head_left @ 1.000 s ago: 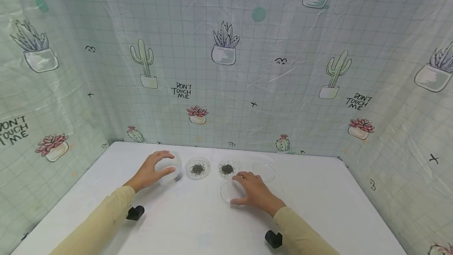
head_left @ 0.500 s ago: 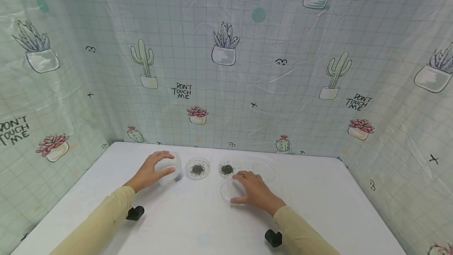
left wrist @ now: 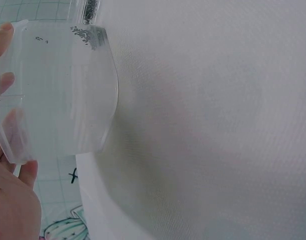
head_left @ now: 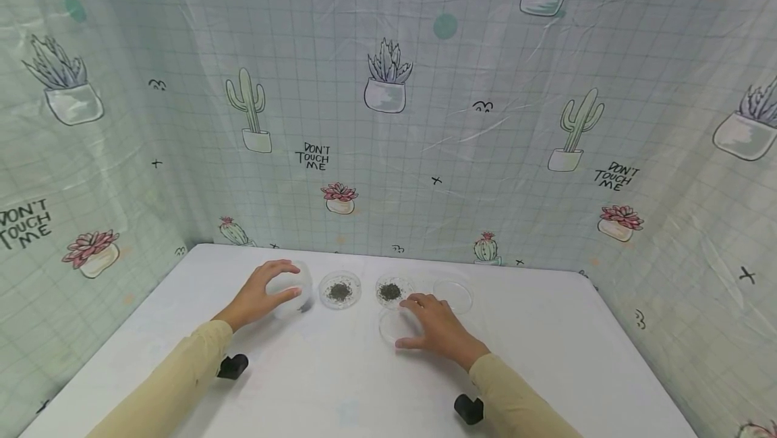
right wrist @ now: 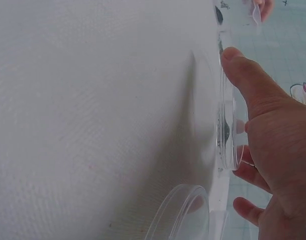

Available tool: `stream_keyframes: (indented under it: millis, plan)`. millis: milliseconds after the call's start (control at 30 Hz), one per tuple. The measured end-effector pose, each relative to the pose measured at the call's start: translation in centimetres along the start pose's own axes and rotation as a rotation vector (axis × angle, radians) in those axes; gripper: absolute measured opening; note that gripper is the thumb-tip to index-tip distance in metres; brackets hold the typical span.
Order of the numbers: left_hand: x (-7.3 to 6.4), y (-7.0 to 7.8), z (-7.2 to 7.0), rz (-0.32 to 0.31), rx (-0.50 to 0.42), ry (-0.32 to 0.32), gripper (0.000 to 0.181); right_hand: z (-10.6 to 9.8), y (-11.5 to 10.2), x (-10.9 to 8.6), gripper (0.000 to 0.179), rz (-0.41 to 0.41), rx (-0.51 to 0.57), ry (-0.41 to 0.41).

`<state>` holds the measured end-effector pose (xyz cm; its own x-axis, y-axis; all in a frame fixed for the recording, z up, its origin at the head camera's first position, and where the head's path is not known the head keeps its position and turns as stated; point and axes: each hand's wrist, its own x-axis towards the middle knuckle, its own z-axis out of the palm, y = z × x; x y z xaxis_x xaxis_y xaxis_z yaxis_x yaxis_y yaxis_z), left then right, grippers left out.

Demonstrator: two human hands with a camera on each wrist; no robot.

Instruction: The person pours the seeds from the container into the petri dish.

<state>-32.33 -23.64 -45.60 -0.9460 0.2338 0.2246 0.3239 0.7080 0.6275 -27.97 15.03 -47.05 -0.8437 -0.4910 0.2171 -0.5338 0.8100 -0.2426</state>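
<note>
My left hand (head_left: pixel 257 293) grips a clear plastic tub (left wrist: pixel 68 90), fingers round its rim. Dark specks show near the tub's base; I cannot tell whether they lie inside or show through its wall. In the head view my right hand (head_left: pixel 440 330) holds a clear petri dish lid (head_left: pixel 390 329) between thumb and fingers. Just behind that lid stands a petri dish (head_left: pixel 408 283) with a pile of dark grains (head_left: pixel 390 291). A second petri dish (head_left: pixel 324 297) with similar grains (head_left: pixel 339 291) stands beside the tub. The right palm hides part of the lid.
Another clear round dish or lid (head_left: pixel 467 296) lies behind the right hand, and in the right wrist view a clear dish rim (right wrist: pixel 180 210) shows close by. The white table (head_left: pixel 340 384) ends against a cactus-print curtain (head_left: pixel 419 154). Black wrist mounts (head_left: pixel 233 366) sit under both sleeves.
</note>
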Motion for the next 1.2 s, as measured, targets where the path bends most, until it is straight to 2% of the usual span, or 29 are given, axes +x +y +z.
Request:
stream_keyframes:
  millis: [367,767,1200]
  plan:
    - [0.05,-0.20,0.09,-0.002,-0.005,0.002,0.050,0.12,0.02,0.20,0.076,0.008,0.001,-0.004]
    - [0.06,-0.11,0.10,-0.014,-0.001,0.003,0.047,-0.21,-0.08,0.36,0.076,0.053,0.037,-0.012]
    - [-0.14,0.19,-0.11,-0.006,-0.033,-0.009,0.050,0.25,0.55,0.62,0.078,0.063,-0.003,-0.015]
